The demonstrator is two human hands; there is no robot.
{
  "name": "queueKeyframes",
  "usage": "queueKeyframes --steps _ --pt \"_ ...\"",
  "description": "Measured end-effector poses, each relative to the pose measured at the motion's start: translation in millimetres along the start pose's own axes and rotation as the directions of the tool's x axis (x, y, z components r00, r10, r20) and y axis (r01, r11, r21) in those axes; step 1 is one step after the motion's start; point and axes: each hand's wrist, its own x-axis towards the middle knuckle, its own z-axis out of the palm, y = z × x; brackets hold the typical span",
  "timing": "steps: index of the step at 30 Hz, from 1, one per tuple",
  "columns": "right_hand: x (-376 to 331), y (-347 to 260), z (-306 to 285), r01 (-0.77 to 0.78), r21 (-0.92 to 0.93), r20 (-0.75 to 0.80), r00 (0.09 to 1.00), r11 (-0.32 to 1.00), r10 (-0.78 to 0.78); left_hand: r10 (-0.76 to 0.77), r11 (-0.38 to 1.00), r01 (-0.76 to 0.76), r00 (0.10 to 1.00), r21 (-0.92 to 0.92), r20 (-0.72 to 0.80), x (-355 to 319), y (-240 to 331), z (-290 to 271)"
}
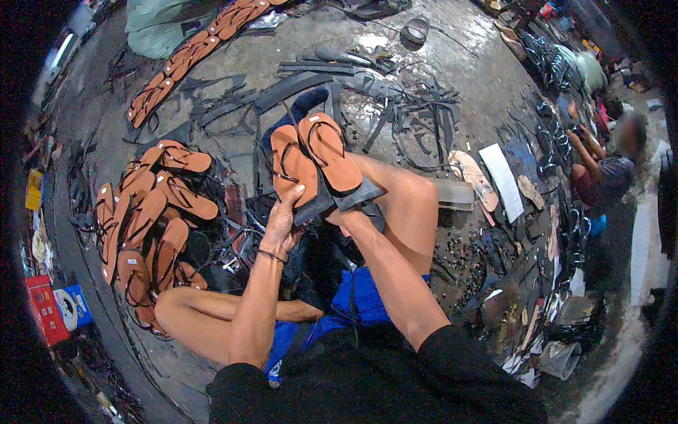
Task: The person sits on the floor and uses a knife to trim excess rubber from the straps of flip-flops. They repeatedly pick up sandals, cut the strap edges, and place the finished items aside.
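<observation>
I hold two tan sandals (311, 162) raised over my knee, left hand (282, 222) gripping the heel of one, right hand (339, 215) clasped under the other, and judge I should keep soles aligned, straps facing up, before pairing.

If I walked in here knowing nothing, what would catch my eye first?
Most likely the pair of tan sandals held up at the centre, the left hand gripping one heel and the right hand mostly hidden behind the soles. Next, the heap of matching sandals on the floor to the left, and the tangle of black straps beyond the knee.
</observation>
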Motion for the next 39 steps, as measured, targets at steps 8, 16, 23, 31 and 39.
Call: queueKeyframes --steps 8,16,23,31,39 --pt "51.4 -20.1 40.7 -0.241 0.118 0.194 0.957 0.963 0.216 0.039 0.997 -0.034 0.997 0.075 -0.073 2.7 0.5 -14.0" --pt "104.4 -102.7 101.4 -0.327 0.871 0.249 0.937 0.367 0.244 0.345 0.735 -0.200 0.933 0.648 -0.104 -170.3 37.5 -41.7" --pt "25.7 -170.8 -61.8 -0.451 0.766 0.455 0.884 -0.458 -0.108 0.547 -0.125 0.017 0.835 0.992 0.055 -335.1 115.1 -30.0" --pt "-68.9 -156.2 -70.1 -0.490 0.767 0.573 0.814 -0.415 0.099 0.815 0.569 -0.796 0.580 0.206 -0.010 -340.5 109.7 -28.2" --pt "-164.8 -149.7 -107.8 -0.217 0.808 0.286 0.957 0.547 -0.043 0.805 0.538 -0.725 0.291 0.429 -0.517 -300.6 75.4 -58.9"
